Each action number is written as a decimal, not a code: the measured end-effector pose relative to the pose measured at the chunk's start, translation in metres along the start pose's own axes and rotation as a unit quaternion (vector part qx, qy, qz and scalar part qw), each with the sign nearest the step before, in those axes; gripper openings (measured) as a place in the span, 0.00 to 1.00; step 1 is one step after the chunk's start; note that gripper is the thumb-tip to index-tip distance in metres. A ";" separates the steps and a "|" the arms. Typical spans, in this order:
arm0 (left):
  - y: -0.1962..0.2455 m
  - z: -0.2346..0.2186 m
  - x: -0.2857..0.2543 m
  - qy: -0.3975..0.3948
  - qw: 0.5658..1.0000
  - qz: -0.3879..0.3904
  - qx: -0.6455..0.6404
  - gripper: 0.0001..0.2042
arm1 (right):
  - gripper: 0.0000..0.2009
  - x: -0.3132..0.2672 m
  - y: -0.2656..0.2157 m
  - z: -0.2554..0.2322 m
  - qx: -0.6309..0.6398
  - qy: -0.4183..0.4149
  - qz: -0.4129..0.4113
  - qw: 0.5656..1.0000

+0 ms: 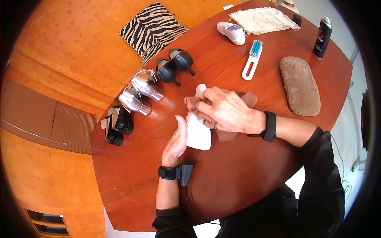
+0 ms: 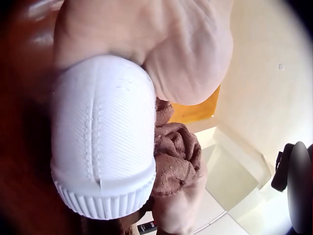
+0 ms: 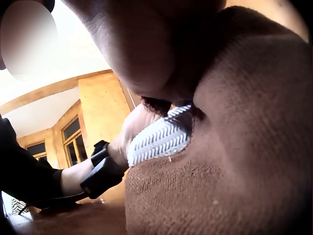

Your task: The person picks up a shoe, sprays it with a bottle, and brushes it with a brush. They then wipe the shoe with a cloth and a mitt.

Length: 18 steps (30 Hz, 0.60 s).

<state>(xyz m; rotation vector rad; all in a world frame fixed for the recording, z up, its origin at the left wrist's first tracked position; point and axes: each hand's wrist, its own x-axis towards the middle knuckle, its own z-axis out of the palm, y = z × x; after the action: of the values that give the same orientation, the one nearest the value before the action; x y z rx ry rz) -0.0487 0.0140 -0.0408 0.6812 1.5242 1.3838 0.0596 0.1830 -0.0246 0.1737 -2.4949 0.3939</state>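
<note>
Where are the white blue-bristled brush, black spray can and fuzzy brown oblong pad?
White blue-bristled brush [image 1: 254,59], head view, neck just below the bristles.
Black spray can [image 1: 322,39], head view, middle of the body.
Fuzzy brown oblong pad [image 1: 300,86], head view, middle of its top face.

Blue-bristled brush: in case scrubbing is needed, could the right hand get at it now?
Probably yes: the blue-bristled brush lies just past the right hand, uncovered, but that hand grips the brown cloth and may need freeing first.

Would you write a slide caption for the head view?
Right hand holds brown cloth against a white shoe, left hand alongside.
</note>
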 end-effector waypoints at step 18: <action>0.016 0.009 -0.009 -0.026 1.000 -0.014 0.008 0.43 | 0.10 -0.022 -0.047 -0.004 0.161 -0.136 -0.144 0.967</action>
<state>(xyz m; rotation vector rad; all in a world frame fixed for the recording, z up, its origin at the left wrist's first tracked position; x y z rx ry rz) -0.0400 0.0129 -0.0225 0.6977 1.4999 1.3245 0.0897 0.1402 -0.0235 0.7569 -2.5994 0.6881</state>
